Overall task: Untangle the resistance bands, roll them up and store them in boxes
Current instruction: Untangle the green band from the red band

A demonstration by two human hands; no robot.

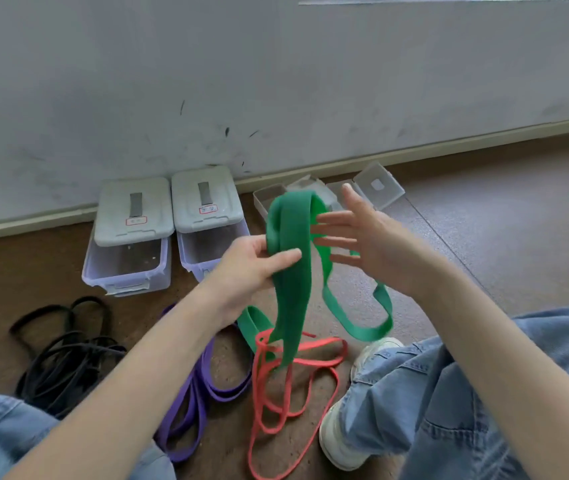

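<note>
Left hand (255, 268) is pinching one wide green rubber resistance band (291, 271) under its thumb; right hand (362, 237), fingers spread straight, is touching the band's loop. Below the fingers are lying one coral band (276, 382), one purple band (203, 375), one black tangle (64, 355). Beyond the fingertips are standing two lidded clear plastic boxes (130, 237).

Bare floor (505, 237) open to the right. Two lidded boxes (130, 237) against the wall block the far left; open clear boxes (376, 187) beside them. Black (64, 351), purple (200, 382), red bands (290, 386) litter floor between the knees.
</note>
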